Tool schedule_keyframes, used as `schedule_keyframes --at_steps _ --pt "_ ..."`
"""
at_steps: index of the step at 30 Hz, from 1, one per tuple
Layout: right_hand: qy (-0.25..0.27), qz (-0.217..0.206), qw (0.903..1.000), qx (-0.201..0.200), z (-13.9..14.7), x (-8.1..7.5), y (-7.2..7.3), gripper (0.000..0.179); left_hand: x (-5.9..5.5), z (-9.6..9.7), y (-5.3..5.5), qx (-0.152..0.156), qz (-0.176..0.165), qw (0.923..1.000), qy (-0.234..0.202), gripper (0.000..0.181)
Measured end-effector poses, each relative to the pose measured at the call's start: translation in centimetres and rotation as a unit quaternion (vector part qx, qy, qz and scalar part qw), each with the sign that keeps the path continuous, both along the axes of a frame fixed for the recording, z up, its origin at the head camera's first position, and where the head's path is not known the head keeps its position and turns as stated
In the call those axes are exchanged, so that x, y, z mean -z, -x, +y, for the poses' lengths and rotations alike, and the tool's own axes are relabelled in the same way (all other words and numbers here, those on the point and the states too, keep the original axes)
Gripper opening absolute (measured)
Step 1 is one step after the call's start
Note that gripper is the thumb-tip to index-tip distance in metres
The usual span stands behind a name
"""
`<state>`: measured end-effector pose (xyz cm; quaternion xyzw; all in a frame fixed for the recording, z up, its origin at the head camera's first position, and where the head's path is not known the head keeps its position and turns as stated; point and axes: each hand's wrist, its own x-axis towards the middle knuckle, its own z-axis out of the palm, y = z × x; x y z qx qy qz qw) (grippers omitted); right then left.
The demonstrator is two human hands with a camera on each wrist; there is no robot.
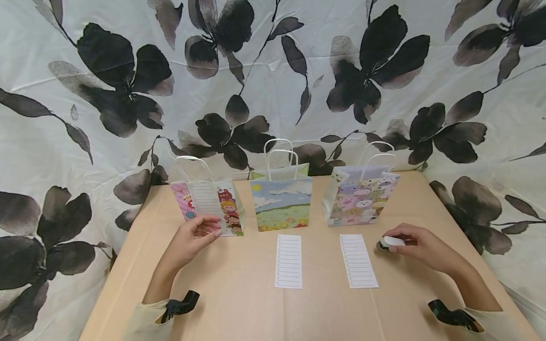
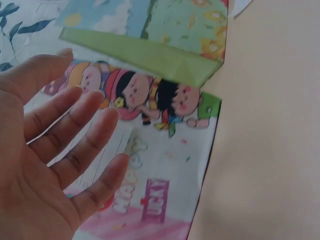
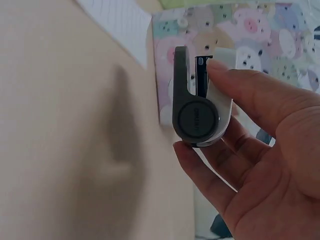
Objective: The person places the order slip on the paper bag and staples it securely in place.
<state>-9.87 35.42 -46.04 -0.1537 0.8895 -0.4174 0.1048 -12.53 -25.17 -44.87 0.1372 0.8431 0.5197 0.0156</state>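
My right hand (image 1: 420,247) holds a small white and grey stapler (image 3: 197,117) just above the table's right side, thumb on its white top. The stapler's two arms stand apart, with no paper between them. My left hand (image 1: 187,244) has its fingers loosely bent and holds nothing. It hovers before the left paper bag (image 1: 232,208), which carries cartoon figures and pink stripes. A lined paper slip (image 1: 204,196) lies against that bag's front; how it is fixed there I cannot tell. Two more lined slips, one in the middle (image 1: 288,261) and one to its right (image 1: 359,261), lie flat.
A landscape-print bag (image 1: 281,203) stands upright at the middle back. To its right is a bag with animal faces (image 1: 362,199). All three bags have white handles. A floral cloth (image 1: 273,85) hangs behind the beige table (image 1: 324,312).
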Motion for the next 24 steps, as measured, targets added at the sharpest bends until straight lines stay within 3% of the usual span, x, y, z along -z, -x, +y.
schedule_keyframes --at_steps 7,11,24 --pt "-0.003 -0.014 0.9998 0.016 1.7 1.6 -0.2 0.028 0.7 3.0 0.3 0.037 -0.01 0.9993 -0.001 0.035" --pt "0.0 -0.011 0.9999 0.003 2.1 2.2 -0.3 0.029 1.3 4.4 0.5 0.057 -0.007 0.9983 -0.003 0.033" --pt "-0.07 0.013 0.9972 0.024 2.0 2.4 -0.1 0.031 4.1 7.7 0.6 0.109 -0.003 0.9941 0.002 0.039"
